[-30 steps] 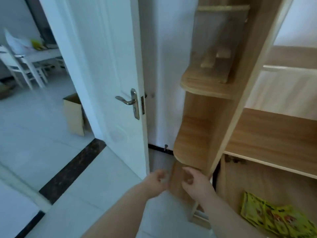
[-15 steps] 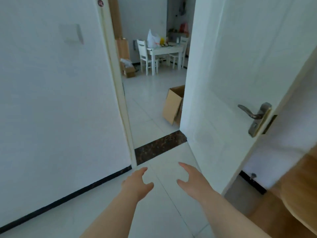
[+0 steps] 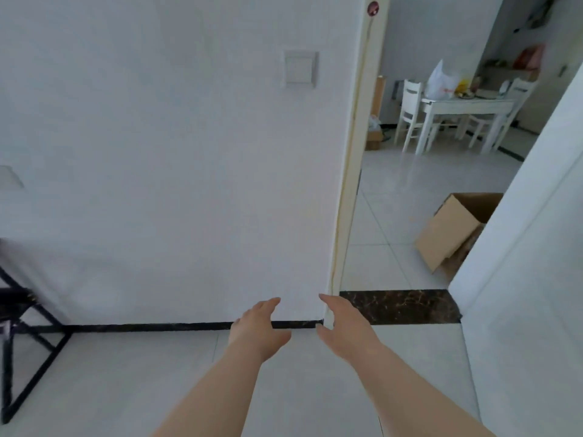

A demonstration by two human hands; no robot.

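At the lower left edge I see a black metal stand (image 3: 19,342). The white wall (image 3: 157,152) fills the middle, with a light switch (image 3: 299,69) high on it. Low in the centre my left hand (image 3: 257,326) stretches forward, fingers loose and spread, holding nothing. Just right of it my right hand (image 3: 345,328) is likewise open and empty, in front of the foot of the door frame (image 3: 350,184). Further right lie the dark threshold strip (image 3: 397,305) and an open cardboard box (image 3: 454,228) beside the white door (image 3: 520,279).
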